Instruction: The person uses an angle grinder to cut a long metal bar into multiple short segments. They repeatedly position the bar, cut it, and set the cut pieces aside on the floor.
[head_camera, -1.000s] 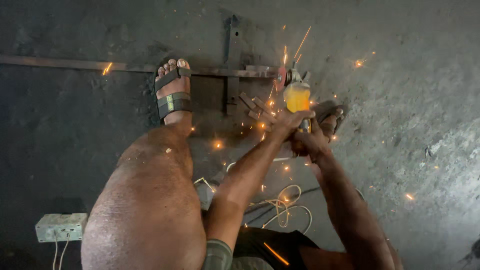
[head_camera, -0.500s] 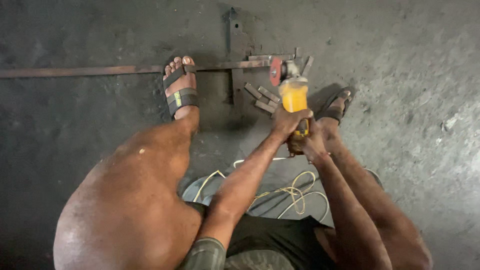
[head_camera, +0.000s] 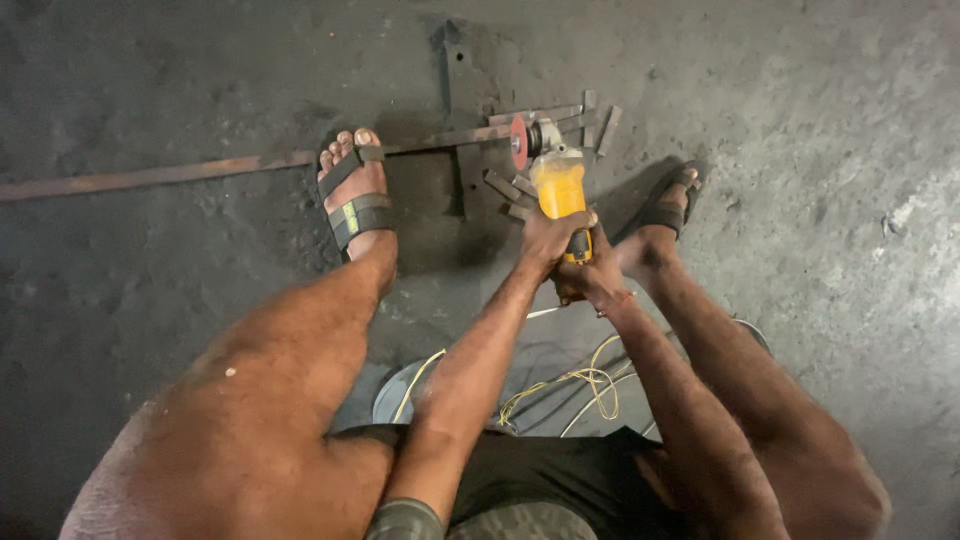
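Observation:
Both hands hold a yellow angle grinder (head_camera: 558, 185) over the dark floor. My left hand (head_camera: 550, 238) wraps the front of its body; my right hand (head_camera: 598, 280) grips the rear handle. The red cutting disc (head_camera: 518, 142) stands upright beside a long rusty flat metal bar (head_camera: 180, 175) that runs left across the floor. My left foot in a strapped sandal (head_camera: 355, 200) presses on the bar. No sparks show.
Several short cut metal pieces (head_camera: 590, 118) lie around the grinder head. My right foot in a sandal (head_camera: 665, 210) rests to the right. A yellowish cord (head_camera: 570, 385) coils on the floor between my legs. A dark upright metal piece (head_camera: 450, 60) lies behind the bar.
Sparks flew from the disc a second ago and have stopped. The view has shifted, and the grinder sits slightly lifted beside the bar.

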